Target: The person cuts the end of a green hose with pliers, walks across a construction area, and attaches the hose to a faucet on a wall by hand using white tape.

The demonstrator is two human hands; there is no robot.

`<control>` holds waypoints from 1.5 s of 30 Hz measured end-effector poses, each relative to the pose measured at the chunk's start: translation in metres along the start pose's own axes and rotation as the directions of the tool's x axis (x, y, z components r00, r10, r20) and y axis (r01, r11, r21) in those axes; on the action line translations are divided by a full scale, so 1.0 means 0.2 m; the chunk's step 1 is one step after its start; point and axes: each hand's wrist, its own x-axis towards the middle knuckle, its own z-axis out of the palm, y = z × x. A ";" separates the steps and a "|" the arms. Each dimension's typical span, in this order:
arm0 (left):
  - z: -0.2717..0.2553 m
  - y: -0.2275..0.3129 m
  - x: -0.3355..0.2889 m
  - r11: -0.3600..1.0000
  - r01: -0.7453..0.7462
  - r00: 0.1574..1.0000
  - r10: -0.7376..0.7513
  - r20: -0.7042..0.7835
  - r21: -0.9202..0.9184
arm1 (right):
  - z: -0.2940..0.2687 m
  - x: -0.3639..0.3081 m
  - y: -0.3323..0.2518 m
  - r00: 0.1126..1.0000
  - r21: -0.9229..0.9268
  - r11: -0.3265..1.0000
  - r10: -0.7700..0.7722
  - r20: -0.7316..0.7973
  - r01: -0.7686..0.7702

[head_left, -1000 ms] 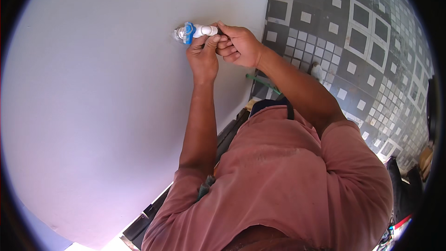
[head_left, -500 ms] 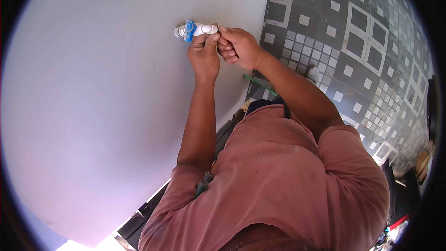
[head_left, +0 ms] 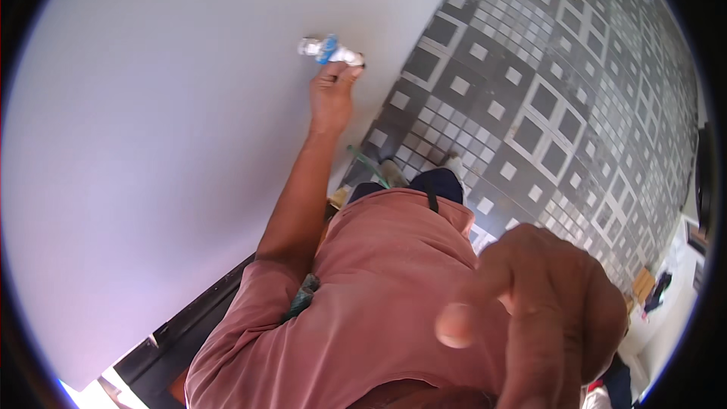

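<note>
Against the pale wall (head_left: 166,144), a small white plastic fitting with a blue winged collar (head_left: 326,49) and a shiny whitish end sticks out, slightly blurred. My left hand (head_left: 331,102) pinches the white part at its outer end between thumb and fingers; a dark tip shows there. Close to the camera at the lower right, my right hand (head_left: 549,295) is large and a little blurred. Its thumb stands apart from the fingers, at least one of which stretches toward the lower edge. Nothing shows in it.
Grey and white patterned tiles (head_left: 496,110) cover the floor on the right, with my feet on them. A thin green object (head_left: 367,165) lies by the foot of the wall. Dark furniture (head_left: 182,337) stands at the lower left, and a brown box (head_left: 644,284) at the far right.
My right hand has left the fitting and come back near the camera at the lower right. My left hand stays on the fitting. The view has turned, showing more floor and my feet.
</note>
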 end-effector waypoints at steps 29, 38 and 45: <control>0.06 0.16 -0.07 0.990 0.140 0.990 -0.141 -0.025 -0.037 | -1.00 1.11 1.13 0.986 0.075 0.994 -0.064 -0.155 0.077; 0.03 0.13 -0.04 0.998 -0.010 1.000 0.010 -0.006 0.063 | -1.02 1.11 1.01 0.941 0.269 0.916 0.329 -0.081 -0.297; 0.04 0.12 -0.04 0.985 0.165 0.985 -0.167 -0.033 -0.055 | -1.01 1.12 1.07 0.981 0.290 0.947 0.172 -0.087 -0.140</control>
